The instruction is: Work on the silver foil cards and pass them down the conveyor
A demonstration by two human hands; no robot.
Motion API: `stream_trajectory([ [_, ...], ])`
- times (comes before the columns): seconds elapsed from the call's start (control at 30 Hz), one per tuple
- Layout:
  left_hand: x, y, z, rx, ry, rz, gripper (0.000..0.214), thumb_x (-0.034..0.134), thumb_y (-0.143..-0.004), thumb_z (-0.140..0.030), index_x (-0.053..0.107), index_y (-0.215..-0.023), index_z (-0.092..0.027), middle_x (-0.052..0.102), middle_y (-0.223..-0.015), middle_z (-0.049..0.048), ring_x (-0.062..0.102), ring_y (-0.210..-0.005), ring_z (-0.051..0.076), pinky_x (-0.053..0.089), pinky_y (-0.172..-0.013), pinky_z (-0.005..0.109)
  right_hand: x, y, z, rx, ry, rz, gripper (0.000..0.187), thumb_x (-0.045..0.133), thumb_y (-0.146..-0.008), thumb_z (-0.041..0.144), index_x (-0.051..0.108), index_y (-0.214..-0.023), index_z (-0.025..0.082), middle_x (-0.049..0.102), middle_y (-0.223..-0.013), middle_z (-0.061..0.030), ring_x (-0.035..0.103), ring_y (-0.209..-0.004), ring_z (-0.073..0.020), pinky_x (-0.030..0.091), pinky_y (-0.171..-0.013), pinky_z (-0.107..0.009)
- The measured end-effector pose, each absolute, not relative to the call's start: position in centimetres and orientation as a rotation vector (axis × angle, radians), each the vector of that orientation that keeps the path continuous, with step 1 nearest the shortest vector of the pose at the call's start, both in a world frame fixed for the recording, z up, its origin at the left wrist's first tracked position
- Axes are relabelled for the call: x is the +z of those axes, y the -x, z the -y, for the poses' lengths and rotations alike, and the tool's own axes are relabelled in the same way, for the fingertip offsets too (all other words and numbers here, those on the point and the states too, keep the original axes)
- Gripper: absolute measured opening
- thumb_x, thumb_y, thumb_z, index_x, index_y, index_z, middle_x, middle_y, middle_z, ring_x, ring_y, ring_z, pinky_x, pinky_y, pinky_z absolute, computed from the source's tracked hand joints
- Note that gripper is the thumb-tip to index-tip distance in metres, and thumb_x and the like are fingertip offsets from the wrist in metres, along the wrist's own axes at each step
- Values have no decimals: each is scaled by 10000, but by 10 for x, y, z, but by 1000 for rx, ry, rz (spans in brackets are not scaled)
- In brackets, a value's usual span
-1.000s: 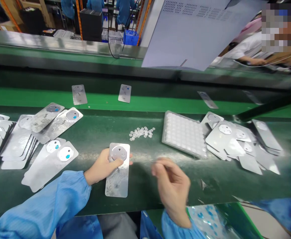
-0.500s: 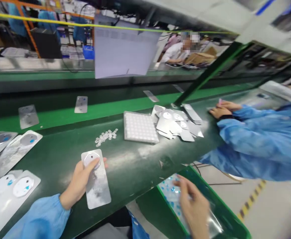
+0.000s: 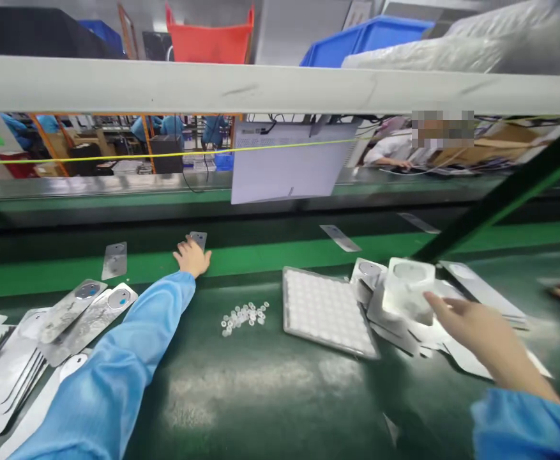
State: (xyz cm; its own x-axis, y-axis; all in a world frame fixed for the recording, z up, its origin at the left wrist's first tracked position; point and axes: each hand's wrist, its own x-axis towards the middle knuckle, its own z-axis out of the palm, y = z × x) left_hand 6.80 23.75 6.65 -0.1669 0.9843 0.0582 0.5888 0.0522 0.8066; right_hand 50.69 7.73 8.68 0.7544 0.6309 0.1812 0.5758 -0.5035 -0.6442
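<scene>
Panel (image 3: 201, 239) now under left hand (image 3: 192, 257) on green strip (image 3: 152, 266), fingers spread, grip unclear; right hand (image 3: 481, 335) now pinches second panel (image 3: 407, 291) at pile (image 3: 401, 338): two in play.

Factory assembly line, by the look of it. Long green bench (image 3: 241, 402) with stacked metal panels (image 3: 6, 377), red bin (image 3: 210, 45) on overhead shelf (image 3: 165, 86), orange racking (image 3: 148, 145) behind.

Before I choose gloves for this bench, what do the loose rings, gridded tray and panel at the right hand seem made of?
Rings: probably plastic or silicone; they look whitish and translucent.
Gridded tray: likely glossy plastic, as its edges look clear and catch light.
Panel: perhaps metal or coated plastic, by its smooth, pale silvery sheen; blur leaves it open.
</scene>
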Motion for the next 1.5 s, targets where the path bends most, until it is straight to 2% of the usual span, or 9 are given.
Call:
stream_trajectory([
  [0.07,71,-53,-263,985,-1449,-1940,807,732,-888,-219,316,-1546,-7,259,-1617,345,124,-1539,504,229,-1188,683,80,-505,-87,-17,2206,1043,452,685,-817,481,430,-496,288,578,-574,-136,692,-798,-381,437,-722,-506],
  [0.2,83,-39,-281,948,-1358,-1884,482,720,-939,-311,575,-1373,-157,507,-1493,158,480,-1380,370,383,-1147,626,49,-441,-81,-132,1753,1405,496,592,-839,675,716,-814,196,742,-994,-239,695,-1008,-409,508,-826,-522],
  [0.4,68,-53,-163,897,-1407,-1365,322,586,-921,-170,649,-1230,-103,714,-1271,129,681,-1148,251,543,-977,348,31,-280,-47,960,1338,1461,573,542,-931,660,697,-1164,160,771,-907,-107,723,-690,-229,580,-647,-356],
  [0.5,44,-43,-75,847,-1194,-1116,337,629,-895,-333,672,-1134,-101,758,-1154,160,736,-946,272,589,-801,353,25,-224,-20,1345,1110,1460,497,469,-998,631,643,-1021,166,710,-782,-43,664,-557,-161,526,-570,-278],
  [0.67,30,-19,-20,965,-740,-971,468,832,-747,-277,693,-1168,-127,746,-1212,164,722,-1083,292,571,-894,337,0,-192,30,1528,1138,1591,511,407,-1043,600,518,-744,201,591,-610,6,611,-497,-139,436,-520,-234],
  [0.87,16,-12,-22,971,-592,-986,522,839,-710,-300,683,-1174,-120,763,-1149,182,756,-1000,322,603,-768,342,7,-198,41,1089,1321,1688,392,486,-1045,487,715,-936,190,713,-689,-35,659,-527,-165,480,-492,-245],
  [1.03,9,-13,-13,895,-732,-995,400,824,-734,-420,738,-960,-102,780,-916,134,755,-801,279,587,-679,321,27,-194,35,554,1229,1766,238,522,-1048,273,749,-1104,227,766,-905,-70,694,-662,-171,558,-566,-262],
  [1.27,4,-12,-2,808,-1039,-944,346,741,-849,-473,736,-929,-136,720,-852,56,641,-794,197,503,-696,267,11,-184,22,323,1169,1962,332,510,-1023,121,731,-1227,263,739,-1012,-72,738,-873,-185,618,-734,-279],
  [1.5,3,-8,2,774,-1080,-1001,244,802,-698,-329,640,-800,-176,617,-741,11,561,-702,174,462,-592,255,8,-193,23,265,1205,2038,289,546,-1018,131,759,-1172,252,748,-1014,-76,739,-826,-173,624,-748,-285],
])
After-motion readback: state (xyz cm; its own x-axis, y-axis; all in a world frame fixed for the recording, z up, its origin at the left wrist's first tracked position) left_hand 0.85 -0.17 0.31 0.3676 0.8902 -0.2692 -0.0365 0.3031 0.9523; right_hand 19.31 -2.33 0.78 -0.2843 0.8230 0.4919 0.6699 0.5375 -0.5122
